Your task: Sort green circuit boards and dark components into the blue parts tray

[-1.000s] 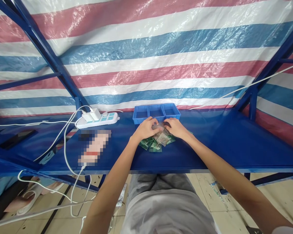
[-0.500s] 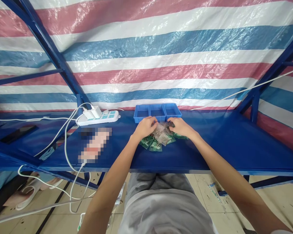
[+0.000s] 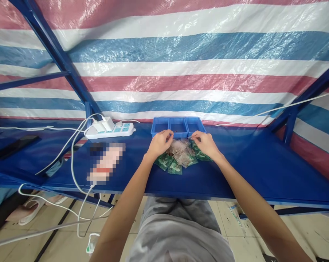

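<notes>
A pile of small plastic bags [image 3: 183,158], some clear and some green, lies on the blue table, with small parts showing through the plastic. My left hand [image 3: 159,144] is over the pile's left side, its thumb and forefinger pinched. A tiny dark piece [image 3: 175,131] shows at those fingertips, too small to name. On the other side my right hand [image 3: 206,144] is also closed in a pinch. Something thin and pale is at its fingertips, but I cannot make it out. Just behind both hands stands a blue tray [image 3: 177,135] with three compartments.
A white power strip [image 3: 112,131] with plugged-in chargers sits at the back left. Nearer is a blurred-out pinkish object [image 3: 106,162] with a white cable [image 3: 74,171]. Blue frame posts [image 3: 57,54] and a striped tarp [image 3: 180,67] stand behind the table [image 3: 257,163].
Both hands have lifted slightly off the bags and moved a little apart, uncovering more of the pile. A small dark piece now shows at my left fingertips. The view has shifted slightly.
</notes>
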Tool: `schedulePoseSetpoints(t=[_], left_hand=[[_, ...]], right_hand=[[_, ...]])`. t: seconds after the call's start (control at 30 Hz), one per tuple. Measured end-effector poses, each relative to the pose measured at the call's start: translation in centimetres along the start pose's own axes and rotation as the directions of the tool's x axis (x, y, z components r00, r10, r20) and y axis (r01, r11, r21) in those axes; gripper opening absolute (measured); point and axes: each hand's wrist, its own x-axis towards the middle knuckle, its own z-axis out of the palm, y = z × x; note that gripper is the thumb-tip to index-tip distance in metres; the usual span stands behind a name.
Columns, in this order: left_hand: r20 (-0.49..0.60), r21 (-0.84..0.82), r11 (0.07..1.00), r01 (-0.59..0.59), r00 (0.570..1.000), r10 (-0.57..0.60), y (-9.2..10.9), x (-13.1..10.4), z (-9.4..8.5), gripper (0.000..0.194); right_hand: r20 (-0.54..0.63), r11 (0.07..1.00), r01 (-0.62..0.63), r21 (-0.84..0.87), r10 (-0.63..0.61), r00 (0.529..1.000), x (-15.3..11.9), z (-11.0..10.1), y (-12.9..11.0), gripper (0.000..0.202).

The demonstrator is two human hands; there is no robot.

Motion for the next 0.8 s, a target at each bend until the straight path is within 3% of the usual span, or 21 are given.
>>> schedulePoseSetpoints(t=[0.2, 0.33, 0.47, 0.8], left_hand=[[-0.087, 0.001, 0.995, 0.102, 0.991, -0.101, -1.0, 0.1, -0.6, 0.019], [-0.092, 0.057, 0.994, 0.088, 0.992, -0.083, -0.7, 0.1, -0.6, 0.020], [-0.032, 0.116, 0.992, 0.042, 0.999, -0.038, -0.2, 0.0, -0.2, 0.019], [0.021, 0.130, 0.989, -0.068, 0.998, 0.066, 1.1, -0.2, -0.1, 0.022]], right_hand=[[-0.111, 0.989, -0.008, 0.149, 0.024, 0.994, 0.0, -0.2, -0.4, 0.023], [-0.150, 0.967, -0.033, 0.255, 0.073, 0.986, -0.1, 0.3, -1.0, 0.028], [-0.144, 0.937, -0.008, 0.348, 0.062, 0.988, -0.2, 1.1, -2.1, 0.017], [-0.054, 0.844, -0.039, 0.535, 0.080, 0.995, -0.4, 1.7, -3.1, 0.039]])
